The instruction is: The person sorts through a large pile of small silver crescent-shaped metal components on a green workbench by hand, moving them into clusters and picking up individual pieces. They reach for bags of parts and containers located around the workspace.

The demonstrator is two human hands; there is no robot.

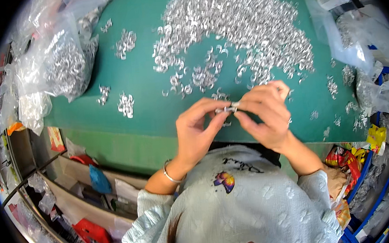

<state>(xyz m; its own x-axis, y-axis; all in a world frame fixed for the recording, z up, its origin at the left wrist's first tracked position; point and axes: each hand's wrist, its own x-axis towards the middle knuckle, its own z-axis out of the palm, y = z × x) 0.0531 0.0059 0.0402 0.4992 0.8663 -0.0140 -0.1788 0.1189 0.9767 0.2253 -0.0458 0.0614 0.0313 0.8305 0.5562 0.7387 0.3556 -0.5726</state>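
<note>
Near the front of the green table, my left hand pinches a small silver curved metal piece between thumb and forefinger. My right hand meets it from the other side, its fingertips closed on a small silver piece at the same spot. Whether these are two pieces touching or one joined part, I cannot tell. Just beyond my fingers lies a small cluster of similar crescent-shaped pieces. A wide heap of them spreads across the far middle of the table.
Small groups of pieces dot the green tabletop on the left, with more on the right. A clear plastic bag of pieces stands at the far left. Open drawers lie below left; blue-edged shelving and snack packets are at right.
</note>
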